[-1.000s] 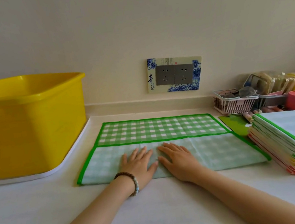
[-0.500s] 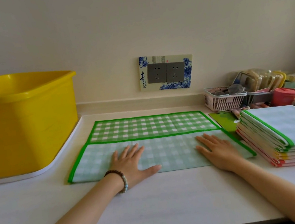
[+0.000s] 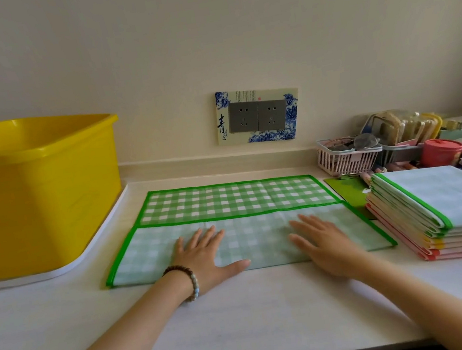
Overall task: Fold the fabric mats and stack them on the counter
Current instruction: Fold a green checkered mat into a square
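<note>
Plainly, a green checked mat is spread on the white counter between a yellow tub and a stack of folded mats. Its near part is laid over the far part, so that a strip of darker check is left uncovered at the back. Both hands are laid flat on the paler top layer. The left hand and the right hand are opened, fingers straight and spread, and nothing is gripped. The mat is judged to be thin, light and limp, with only the green bound edge lending some body. A crease can probably be set by pressing. Some sliding on the smooth counter is to be expected. For a further fold, it is best pinched at the bound corners of one short end, with both layers taken together and carried across.
</note>
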`<state>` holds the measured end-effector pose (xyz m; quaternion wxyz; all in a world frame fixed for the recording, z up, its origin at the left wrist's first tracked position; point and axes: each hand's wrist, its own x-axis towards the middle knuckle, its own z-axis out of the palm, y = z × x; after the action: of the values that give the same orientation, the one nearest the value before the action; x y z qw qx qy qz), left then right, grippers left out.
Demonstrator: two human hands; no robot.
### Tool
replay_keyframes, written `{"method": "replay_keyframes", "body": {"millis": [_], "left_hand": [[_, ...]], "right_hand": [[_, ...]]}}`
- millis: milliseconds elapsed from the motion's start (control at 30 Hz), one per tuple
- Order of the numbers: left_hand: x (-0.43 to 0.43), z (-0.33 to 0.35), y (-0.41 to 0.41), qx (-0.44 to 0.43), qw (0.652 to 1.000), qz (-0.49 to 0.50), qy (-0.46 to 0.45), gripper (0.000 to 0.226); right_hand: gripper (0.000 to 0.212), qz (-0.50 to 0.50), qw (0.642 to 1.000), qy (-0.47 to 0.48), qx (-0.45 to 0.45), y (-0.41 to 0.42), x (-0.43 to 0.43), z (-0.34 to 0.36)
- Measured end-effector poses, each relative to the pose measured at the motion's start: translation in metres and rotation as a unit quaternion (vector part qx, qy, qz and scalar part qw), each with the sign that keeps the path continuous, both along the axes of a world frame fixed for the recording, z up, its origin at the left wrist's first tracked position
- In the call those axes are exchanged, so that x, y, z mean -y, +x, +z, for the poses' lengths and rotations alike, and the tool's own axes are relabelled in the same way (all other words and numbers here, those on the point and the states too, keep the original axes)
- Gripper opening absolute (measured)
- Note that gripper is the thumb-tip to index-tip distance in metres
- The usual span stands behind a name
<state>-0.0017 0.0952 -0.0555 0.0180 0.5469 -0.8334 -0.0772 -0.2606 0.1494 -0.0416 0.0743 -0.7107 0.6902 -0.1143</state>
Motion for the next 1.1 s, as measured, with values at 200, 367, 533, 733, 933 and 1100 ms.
{"method": "replay_keyframes", "body": {"millis": [200, 367, 533, 733, 933, 1100], "left_hand": [[-0.002, 0.002, 0.0, 0.004, 1.0, 0.004, 0.011, 0.113], [-0.002, 0.003, 0.001, 0.003, 1.0, 0.002, 0.019, 0.097], [0.0, 0.005, 0.022, -0.01, 1.0, 0.003, 0.028, 0.1], [0.001, 0.006, 0.072, -0.02, 0.999, 0.042, 0.02, 0.118], [-0.003, 0.007, 0.088, -0.035, 0.998, 0.041, 0.021, 0.127], [-0.001, 0.019, 0.078, -0.083, 0.996, 0.009, 0.029, 0.126]], "right_hand": [[0.054, 0.099, 0.995, 0.008, -0.024, 0.054, 0.004, -0.006], [0.055, 0.09, 0.994, 0.038, -0.047, 0.054, 0.003, -0.007], [0.057, 0.088, 0.994, 0.044, -0.051, 0.055, 0.003, -0.007], [0.084, 0.093, 0.994, 0.03, -0.042, 0.052, 0.006, -0.01], [0.085, 0.091, 0.995, 0.026, -0.038, 0.053, 0.006, -0.01], [0.087, 0.094, 0.994, 0.037, -0.042, 0.052, 0.006, -0.01]]}}
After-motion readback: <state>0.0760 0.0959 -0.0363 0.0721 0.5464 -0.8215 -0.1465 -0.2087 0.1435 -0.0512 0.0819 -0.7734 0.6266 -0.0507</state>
